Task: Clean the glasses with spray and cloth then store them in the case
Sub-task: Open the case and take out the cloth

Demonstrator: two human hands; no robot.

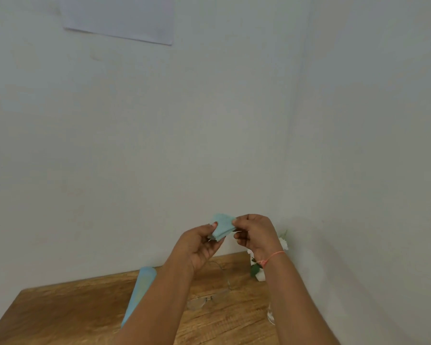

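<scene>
Both hands are up off the table [60,312], left hand [199,245] and right hand [254,232] each pinching a side of the folded cloth [222,226]. The glasses [209,298] lie below near the back edge, long axis running roughly left-right, closer under the left hand I'd say.

Your left hand [199,245] and right hand [253,234] pinch a folded cloth [222,226] between them, raised above the far edge of the table [60,312]. The glasses [209,298] lie on the table below, between your forearms. The case [141,290] lies left of them; a small vase [258,272] stands at the far right corner.
</scene>
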